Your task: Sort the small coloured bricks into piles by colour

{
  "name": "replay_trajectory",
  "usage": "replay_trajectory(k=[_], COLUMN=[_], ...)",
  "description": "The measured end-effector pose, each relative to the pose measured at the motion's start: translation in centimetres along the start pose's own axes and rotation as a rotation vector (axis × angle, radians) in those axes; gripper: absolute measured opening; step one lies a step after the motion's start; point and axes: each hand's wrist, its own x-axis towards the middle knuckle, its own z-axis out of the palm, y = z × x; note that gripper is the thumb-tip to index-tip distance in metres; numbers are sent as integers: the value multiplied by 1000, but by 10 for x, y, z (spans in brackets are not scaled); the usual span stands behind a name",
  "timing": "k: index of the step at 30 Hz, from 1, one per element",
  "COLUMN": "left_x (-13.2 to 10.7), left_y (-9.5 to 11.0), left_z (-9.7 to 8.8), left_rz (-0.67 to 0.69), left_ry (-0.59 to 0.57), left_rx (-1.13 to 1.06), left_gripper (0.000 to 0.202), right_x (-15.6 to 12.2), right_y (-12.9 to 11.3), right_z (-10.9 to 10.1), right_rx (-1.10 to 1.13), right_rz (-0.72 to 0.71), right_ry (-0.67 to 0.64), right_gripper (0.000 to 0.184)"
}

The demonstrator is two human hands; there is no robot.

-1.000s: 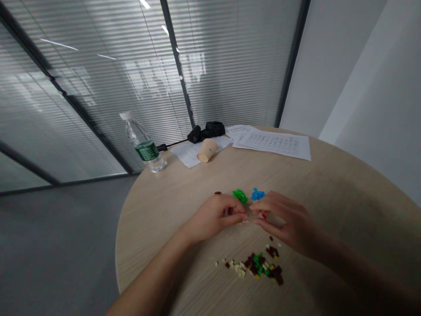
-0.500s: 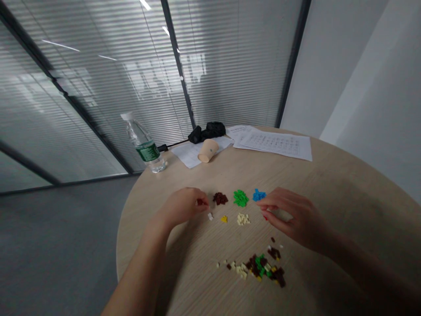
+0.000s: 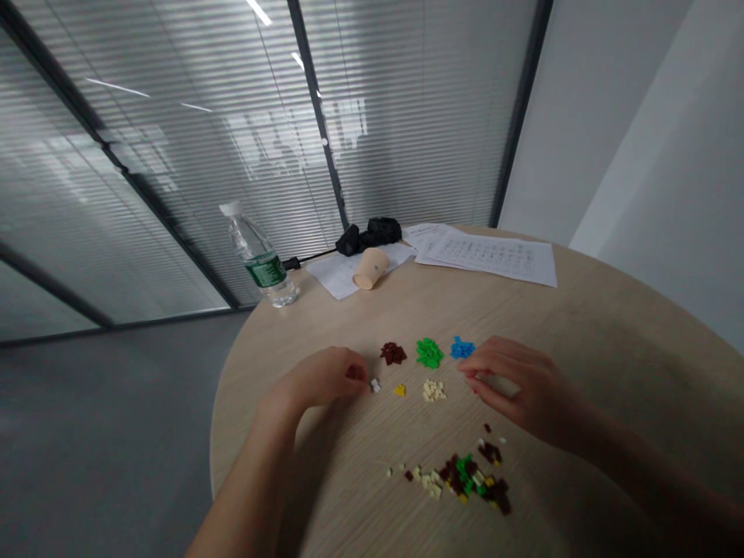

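Nearest, two bare forearms come in from the bottom edge over a round wooden table (image 3: 587,333). The left hand (image 3: 322,380) lies low near the table's left rim, its fingers (image 3: 342,364) curled and pressed together. A dark red brick (image 3: 354,373) shows at the fingertips and may be pinched, though the view is too dim to be sure. A white brick (image 3: 375,385) lies just beside those fingertips.

The right hand (image 3: 526,387) has its fingers (image 3: 494,353) curved and slightly spread, the thumb apart from them, with nothing visibly pinched. It is nearest a blue pile (image 3: 463,349).

Below the hands, closest to the viewer, sits a mixed heap of bricks (image 3: 465,480). Between the hands lie a yellow brick (image 3: 399,390) and a cream pile (image 3: 433,390). Just beyond, in a row, come a brown pile (image 3: 394,353), a green pile (image 3: 429,353) and the blue pile. The tabletop runs on well to the right of the right hand.

Farther off, well apart from the bricks, a paper cup (image 3: 370,268) lies on its side on a sheet (image 3: 337,275). A water bottle (image 3: 259,263) stands near the far-left rim, and printed papers (image 3: 488,260) and a black cloth (image 3: 375,235) lie at the far edge, before a glass wall with blinds (image 3: 174,155).
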Motion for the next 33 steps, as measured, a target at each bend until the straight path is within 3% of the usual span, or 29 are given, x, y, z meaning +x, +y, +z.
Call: replay_trajectory(k=[4,9,15,19,29,33], left_x=[2,1,3,8,14,15], left_y=[0,3,7,19,39,47], left_z=[0,-1,-1,3,12,19], left_rz=[40,30,-1,38,187,268], left_ry=[24,22,135,259,341,312], left_rx=[-32,-19,104,153,90,-79], left_gripper=[17,17,24,24,24,21], right_x=[0,-1,-5,-8,-17,-15], right_y=[0,3,7,3,3,6], right_z=[0,0,-12,-22,-19,-17], right_rx=[-20,-12,24,126,187,107], right_rz=[7,28,166,262,336,256], right_ry=[-9,-132,-479,-642,-742,-705], right_gripper=[12,12,11,12,14,14])
